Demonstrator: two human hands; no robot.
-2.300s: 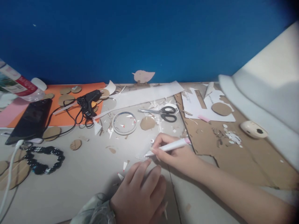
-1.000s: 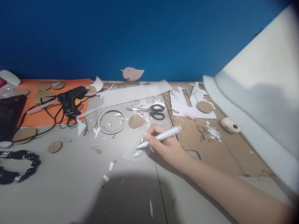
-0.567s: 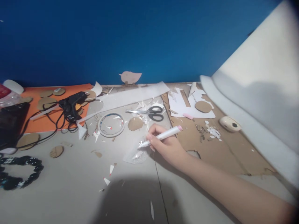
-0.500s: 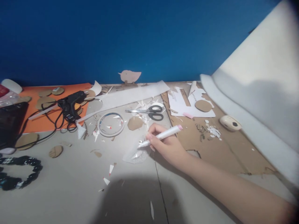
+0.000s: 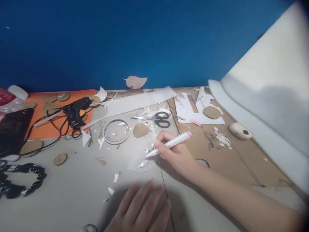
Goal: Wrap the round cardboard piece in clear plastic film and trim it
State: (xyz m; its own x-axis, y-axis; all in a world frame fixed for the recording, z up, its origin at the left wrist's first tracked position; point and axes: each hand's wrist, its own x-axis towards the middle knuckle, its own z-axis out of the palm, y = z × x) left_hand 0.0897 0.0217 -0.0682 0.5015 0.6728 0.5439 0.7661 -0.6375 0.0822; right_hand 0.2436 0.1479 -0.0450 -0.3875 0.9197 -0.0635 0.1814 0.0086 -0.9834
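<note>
My right hand (image 5: 175, 154) grips a white marker (image 5: 169, 144) with a pink end, its tip pointing down and left. Under the tip lies a small clear plastic piece (image 5: 138, 166) on the grey surface (image 5: 72, 193). Low in the view, my left hand (image 5: 142, 207) has its fingers spread and holds nothing; it is slightly blurred and partly cut off by the bottom edge. Black-handled scissors (image 5: 161, 119), an octagonal cardboard piece (image 5: 141, 130) and a tape ring (image 5: 104, 132) lie beyond my right hand.
A black glue gun (image 5: 77, 111) with its cable rests on orange paper (image 5: 55, 129) at the left, near a beaded bracelet (image 5: 29, 190). White paper (image 5: 183, 112) and a computer mouse (image 5: 240, 131) lie at the right. A bird cutout (image 5: 136, 82) stands by the blue wall.
My left hand has come into view at the bottom, fingers spread. The scene has shifted slightly right and down; the marker stays in my right hand near the plastic piece.
</note>
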